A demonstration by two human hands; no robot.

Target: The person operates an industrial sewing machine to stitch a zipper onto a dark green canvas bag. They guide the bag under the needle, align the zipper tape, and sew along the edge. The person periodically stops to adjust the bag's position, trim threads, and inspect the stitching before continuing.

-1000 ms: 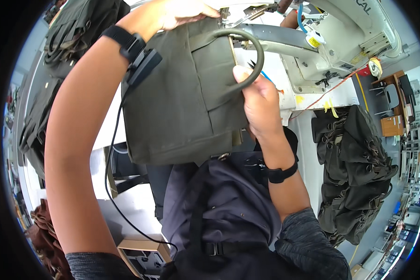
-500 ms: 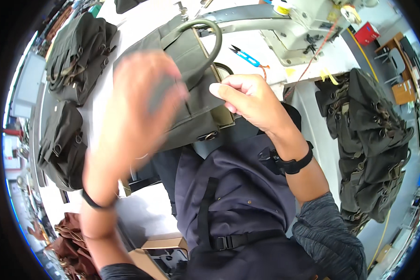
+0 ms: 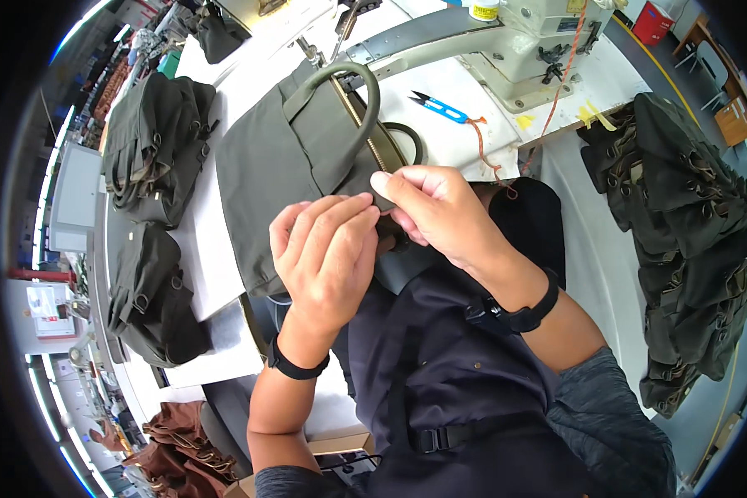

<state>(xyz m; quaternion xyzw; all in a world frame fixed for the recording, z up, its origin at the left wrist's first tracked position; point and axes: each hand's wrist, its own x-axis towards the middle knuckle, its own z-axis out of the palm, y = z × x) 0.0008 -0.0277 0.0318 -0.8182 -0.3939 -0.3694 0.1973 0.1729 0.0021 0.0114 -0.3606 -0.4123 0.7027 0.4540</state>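
Observation:
A dark olive fabric bag (image 3: 261,170) with a rounded handle (image 3: 373,100) and a brass-toned zipper (image 3: 358,112) lies on the sewing table before me. Over its near right corner my two hands meet almost fingertip to fingertip. My right hand (image 3: 444,212) is closed in a pinch, thumb against the curled index finger. Beside it, my left hand (image 3: 328,253) has its fingers bent and drawn together, palm down. Whatever lies between the fingertips of either hand is too small or too hidden to name.
Blue thread snips (image 3: 441,106) with an orange cord lie right of the bag, near the pale sewing machine (image 3: 523,75). More olive bags are piled at left (image 3: 162,145) and hang at right (image 3: 681,183). Reddish-brown bags (image 3: 183,448) sit lower left.
My left hand, raised and blurred over the bag before, has come down and right to meet the right hand. The right hand keeps its pinch. The whole view has shifted slightly.

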